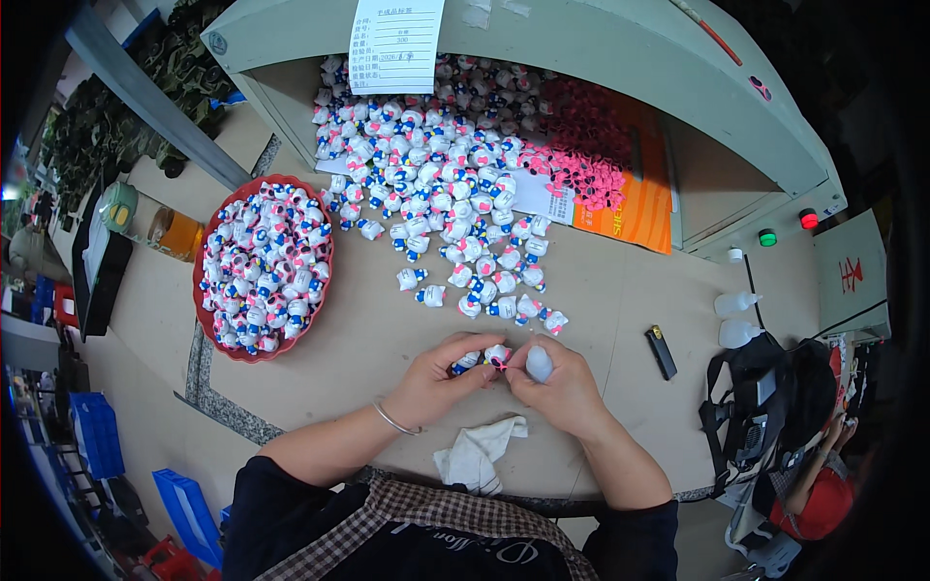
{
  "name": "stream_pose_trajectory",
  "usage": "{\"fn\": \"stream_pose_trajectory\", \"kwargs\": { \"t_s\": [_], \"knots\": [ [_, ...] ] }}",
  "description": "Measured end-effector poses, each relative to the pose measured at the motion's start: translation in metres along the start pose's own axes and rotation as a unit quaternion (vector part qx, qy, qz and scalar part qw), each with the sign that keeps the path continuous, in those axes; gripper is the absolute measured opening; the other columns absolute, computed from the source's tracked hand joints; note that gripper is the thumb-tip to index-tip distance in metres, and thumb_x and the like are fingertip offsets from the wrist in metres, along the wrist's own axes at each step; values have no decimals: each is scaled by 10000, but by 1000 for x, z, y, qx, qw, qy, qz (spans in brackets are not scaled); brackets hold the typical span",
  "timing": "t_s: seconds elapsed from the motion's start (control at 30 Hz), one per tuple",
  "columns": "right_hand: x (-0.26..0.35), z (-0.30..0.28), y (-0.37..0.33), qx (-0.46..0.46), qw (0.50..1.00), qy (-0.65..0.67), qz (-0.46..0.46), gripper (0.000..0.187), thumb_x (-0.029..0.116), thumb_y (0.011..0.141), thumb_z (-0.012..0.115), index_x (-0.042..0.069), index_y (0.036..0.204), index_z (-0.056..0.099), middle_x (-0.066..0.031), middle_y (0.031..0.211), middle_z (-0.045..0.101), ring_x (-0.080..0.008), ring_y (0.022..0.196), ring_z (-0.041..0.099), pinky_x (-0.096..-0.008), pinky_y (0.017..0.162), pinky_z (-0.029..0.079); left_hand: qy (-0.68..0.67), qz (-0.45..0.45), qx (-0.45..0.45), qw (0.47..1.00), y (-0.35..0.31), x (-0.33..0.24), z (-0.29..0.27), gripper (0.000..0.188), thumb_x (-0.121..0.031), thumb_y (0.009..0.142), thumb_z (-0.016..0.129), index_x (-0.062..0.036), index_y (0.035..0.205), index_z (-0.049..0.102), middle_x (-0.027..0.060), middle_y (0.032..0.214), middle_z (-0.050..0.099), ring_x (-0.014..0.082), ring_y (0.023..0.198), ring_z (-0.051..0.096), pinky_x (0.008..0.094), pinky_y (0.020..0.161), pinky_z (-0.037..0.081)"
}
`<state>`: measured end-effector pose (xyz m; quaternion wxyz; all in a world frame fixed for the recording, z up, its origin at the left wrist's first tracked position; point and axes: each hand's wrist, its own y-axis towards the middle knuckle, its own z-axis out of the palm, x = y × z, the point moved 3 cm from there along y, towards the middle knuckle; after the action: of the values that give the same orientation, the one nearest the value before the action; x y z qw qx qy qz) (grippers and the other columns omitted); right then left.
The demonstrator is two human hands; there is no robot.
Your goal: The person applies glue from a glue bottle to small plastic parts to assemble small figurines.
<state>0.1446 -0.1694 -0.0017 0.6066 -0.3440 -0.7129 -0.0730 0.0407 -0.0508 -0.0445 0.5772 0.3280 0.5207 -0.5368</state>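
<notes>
My left hand [448, 376] is closed on two small white-headed figurines with blue bodies. One figurine [498, 355] has a small pink-and-dark piece at its face and points toward my right hand; the other figurine [466, 362] lies deeper in the fingers. Wrapped in my right hand [567, 387] is a small translucent squeeze bottle [539, 364], its tip hidden near the first figurine. Beyond my hands spreads a heap of loose figurines [455, 198]. A red scalloped basket [332, 261] at the left is full of figurines, many with pink-and-dark pieces on their faces.
Small pink pieces [591, 179] pile on orange packaging [647, 208] under a grey-green shelf [581, 39]. A white cloth [480, 453] lies near me. To the right are a black-and-yellow lighter-like object [662, 351], two squeeze bottles [738, 333], a black bag [765, 397] and a seated person [819, 499].
</notes>
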Motion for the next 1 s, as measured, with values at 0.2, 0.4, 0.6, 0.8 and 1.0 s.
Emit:
{"fn": "stream_pose_trajectory", "kwargs": {
  "t_s": [0.2,0.4,0.6,0.8,1.0],
  "knots": [
    [-18,9,2,-64,998,25,-11,156,49,763,602,25,891,516,-12,721,535,-61,585,514,-198,476,425,-47,-21,-12,999,2,1,0,322,-51,843,522,-34,1163,489,51,1046,535,102,882,548,224,745,482],
    [-17,12,3,-28,995,99,-6,176,80,779,604,36,935,535,-27,822,581,-72,700,542,-224,598,457,-105,-36,-26,994,0,-3,-1,323,-59,854,508,-29,1174,478,63,1061,554,108,909,548,235,747,490],
    [-21,15,0,6,981,187,49,179,75,783,607,39,945,539,-17,806,581,-55,707,523,-205,604,439,-80,-14,-6,997,-4,-2,-2,317,-63,858,503,-31,1172,478,61,1065,547,114,917,546,241,761,487],
    [-25,17,1,-36,993,104,-41,191,92,766,629,37,924,538,-22,772,575,-70,693,528,-226,590,437,-140,-37,-17,989,-4,-1,-1,309,-62,861,496,-25,1168,481,62,1071,542,113,936,535,247,773,483],
    [-29,20,4,-65,990,78,-93,170,83,754,633,27,876,529,-45,763,574,-91,694,540,-239,604,446,-143,-40,-9,989,-3,1,-3,307,-58,861,493,-27,1167,487,62,1081,540,112,941,529,252,779,482]
  ]
}}
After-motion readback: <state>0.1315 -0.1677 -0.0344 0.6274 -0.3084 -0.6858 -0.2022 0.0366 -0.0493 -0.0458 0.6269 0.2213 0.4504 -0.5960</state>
